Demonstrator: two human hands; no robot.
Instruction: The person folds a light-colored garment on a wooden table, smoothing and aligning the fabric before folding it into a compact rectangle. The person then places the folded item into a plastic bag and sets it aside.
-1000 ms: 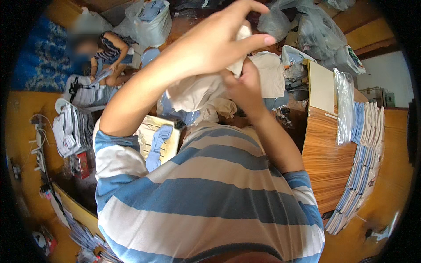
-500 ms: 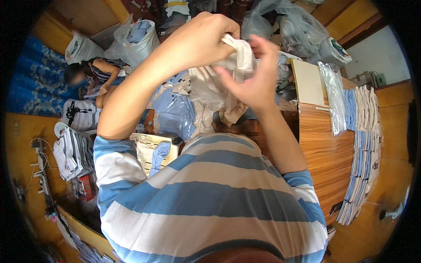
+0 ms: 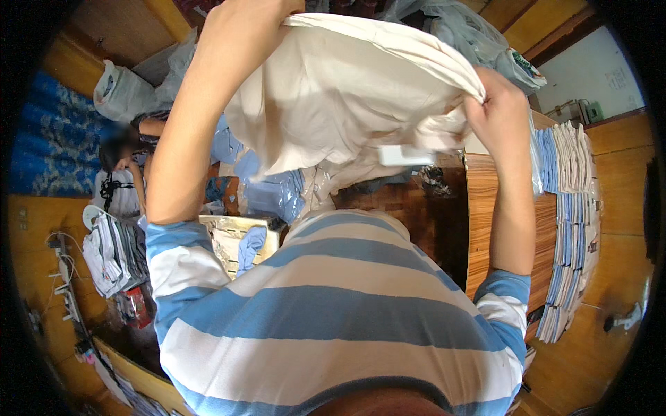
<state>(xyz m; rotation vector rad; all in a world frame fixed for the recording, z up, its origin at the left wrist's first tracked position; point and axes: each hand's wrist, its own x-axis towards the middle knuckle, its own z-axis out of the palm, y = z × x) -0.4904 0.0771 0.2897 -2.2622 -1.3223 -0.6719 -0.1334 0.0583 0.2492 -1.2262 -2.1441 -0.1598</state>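
Note:
A cream garment [image 3: 354, 76] is stretched out between my two hands, high in front of me. My left hand [image 3: 258, 17], partly cut off by the upper edge, is closed on one end of its folded top edge. At the other end, my right hand [image 3: 501, 111] pinches the cloth in a closed grip. The rest of the fabric hangs down loosely in folds. By its lower right side shows a small white rectangular piece [image 3: 406, 155], blurred; I cannot tell whether it is attached.
On the right stands a wood-grain table [image 3: 482, 236] with stacks of folded blue and cream clothes [image 3: 572, 215]. Blue garments in clear plastic [image 3: 274, 194] lie below the cloth. A person [image 3: 128, 156] sits at the left. Near me is a pale yellow crate [image 3: 225, 232] with blue cloth.
The garment was bunched up, with my left hand gripping it and my right hand's fingers apart. My hands have moved apart, my right hand has closed on it, and the cloth is spread wide.

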